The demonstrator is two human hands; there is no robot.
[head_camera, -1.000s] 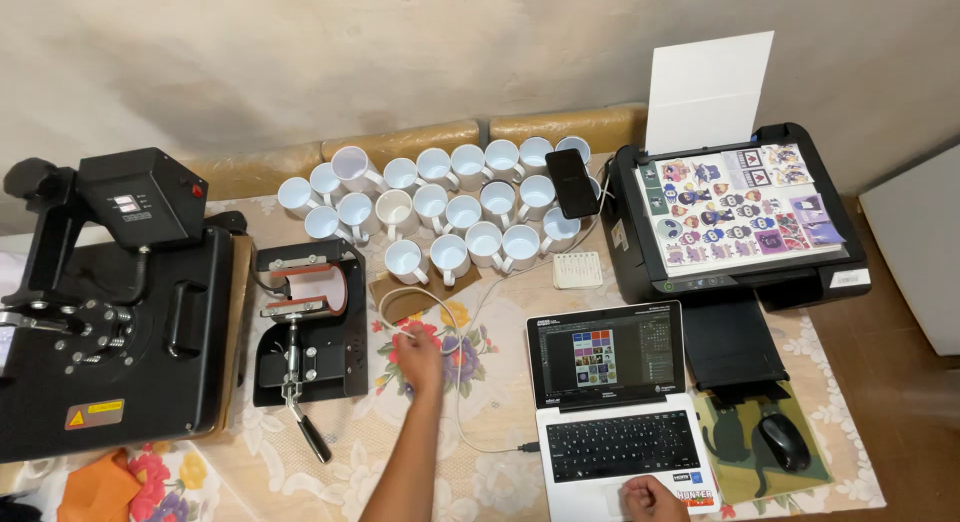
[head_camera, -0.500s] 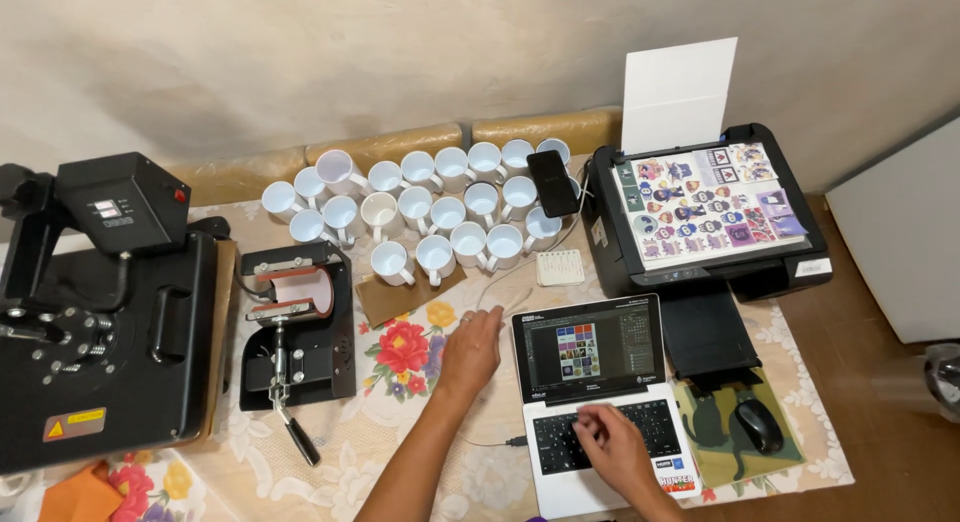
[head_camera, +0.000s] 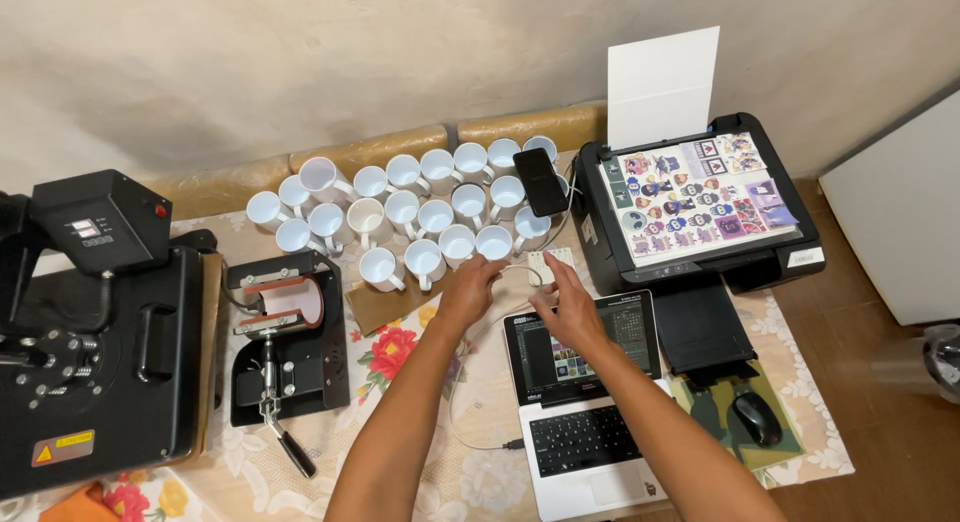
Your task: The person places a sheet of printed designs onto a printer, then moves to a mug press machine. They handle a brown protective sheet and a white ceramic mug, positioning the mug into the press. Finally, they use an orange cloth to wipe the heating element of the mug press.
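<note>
Heat press (head_camera: 95, 332): large black unit at far left of the table, control box raised on top.
Printer (head_camera: 700, 207): black, at right; a printed sheet of colourful stickers (head_camera: 695, 194) is laid on its lid, a blank white sheet (head_camera: 663, 85) is stood upright in the rear feed.
Laptop (head_camera: 585, 402): opened, near centre-right, screen lit; partly covered by the right forearm.
Mug press (head_camera: 285, 332): small black unit between heat press and laptop, handle pointed near.
Mugs (head_camera: 405, 212): white, roughly twenty, grouped in rows at the far side of the table; all seen empty, one tipped on its side at far left of the group.
Phone (head_camera: 541, 181): dark, rested on top of the mugs at the right end of the group.
Mouse (head_camera: 757, 418): black, on a mat right of the laptop.
White cable (head_camera: 520, 274): thin, run between the two hands, just near of the front mug row.
Left hand (head_camera: 468, 290): fingers curled, held at the cable beside the nearest mugs; a firm grip cannot be told.
Right hand (head_camera: 568, 300): fingers spread, over the laptop's top edge, touching the cable end near a small white ribbed block (head_camera: 550, 265).
Hands: close together, not joined.
</note>
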